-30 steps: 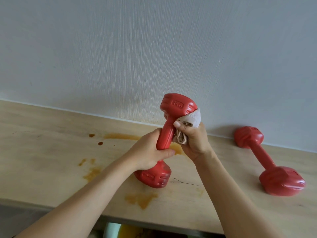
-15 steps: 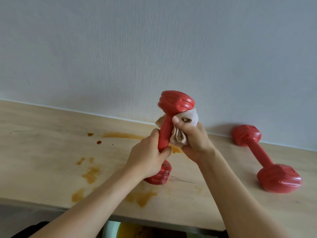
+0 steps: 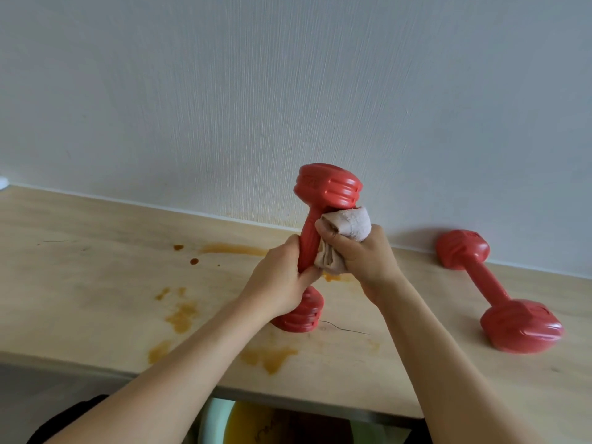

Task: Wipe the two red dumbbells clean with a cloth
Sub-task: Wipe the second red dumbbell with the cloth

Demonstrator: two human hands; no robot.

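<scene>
Since the earlier frames, the cloth (image 3: 347, 230) has shifted on the held dumbbell (image 3: 315, 238): it sat tucked against the underside of the upper head, and it now bunches lower, along the upper handle just under that head. The dumbbell has also turned slightly; the raised marking on its upper head now faces further left and is less readable.

Grip state: the left hand (image 3: 282, 283) is wrapped round the lower handle, fingers curled fully closed on it. The right hand (image 3: 362, 254) pinches the wadded cloth and presses it against the handle. The dumbbell stands near upright, tilted slightly right, with its lower head on or just above the wooden table (image 3: 96, 283); contact cannot be confirmed.

The second dumbbell (image 3: 499, 293) lies flat on the table, well apart to the right, its far head near the wall (image 3: 288, 91). It appears not yet handled.

Hazards, as judged:
- The left hand alone carries the weight. A slack grip during rubbing could let the dumbbell slip and strike the table.
- Brown stains (image 3: 182, 315) lie around the lower head. Setting a wiped surface on them would probably soil it again.
- The cloth already looks discoloured and may smear rather than clean.
</scene>
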